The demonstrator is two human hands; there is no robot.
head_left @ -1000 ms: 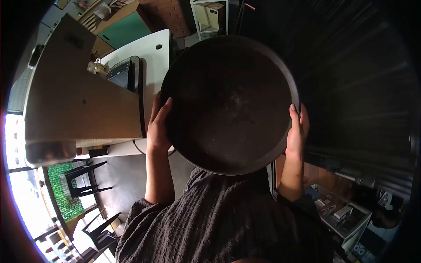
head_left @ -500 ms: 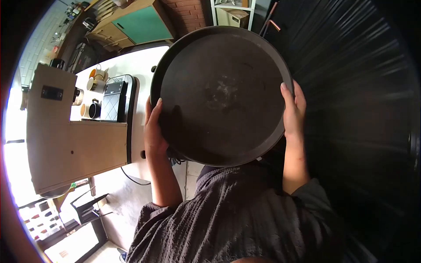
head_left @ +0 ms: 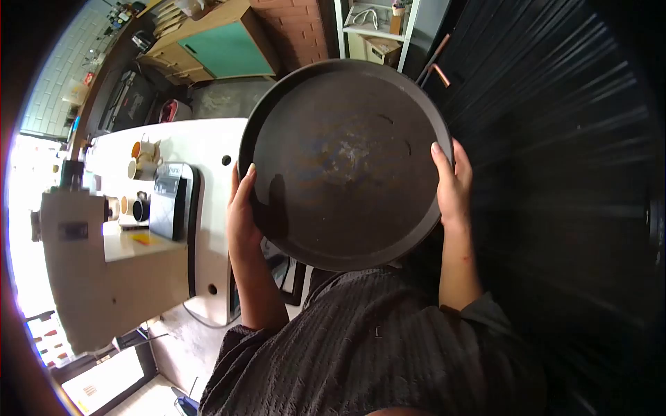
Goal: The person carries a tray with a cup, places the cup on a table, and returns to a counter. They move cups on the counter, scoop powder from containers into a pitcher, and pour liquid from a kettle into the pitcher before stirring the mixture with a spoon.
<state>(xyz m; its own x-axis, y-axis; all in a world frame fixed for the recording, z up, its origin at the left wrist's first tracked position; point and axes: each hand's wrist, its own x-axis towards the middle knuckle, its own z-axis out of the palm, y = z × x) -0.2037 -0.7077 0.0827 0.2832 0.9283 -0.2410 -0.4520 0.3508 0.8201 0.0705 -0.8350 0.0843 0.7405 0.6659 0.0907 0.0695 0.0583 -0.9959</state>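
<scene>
A large round dark serving tray (head_left: 333, 215) is held out in front of my body, its raised rim facing me. Pale scuffs mark the middle of its bare surface. My left hand (head_left: 244, 208) grips the left edge, thumb over the rim and fingers behind. On the opposite edge, my right hand (head_left: 454, 184) holds in the same way, thumb on the inner side. The fingertips behind the tray are hidden.
To the left, a white table (head_left: 215, 139) bears a sewing machine (head_left: 139, 284), a black flat-fronted device (head_left: 170, 204) and several mugs (head_left: 142, 168). A dark ribbed curtain-like surface (head_left: 555, 173) lies to the right. Beyond stand a green-doored cabinet (head_left: 229, 52) and a white shelf (head_left: 378, 31).
The tray sits slightly lower in view, still in both hands. The table and the things on it have shifted downward in view, showing more floor behind the table.
</scene>
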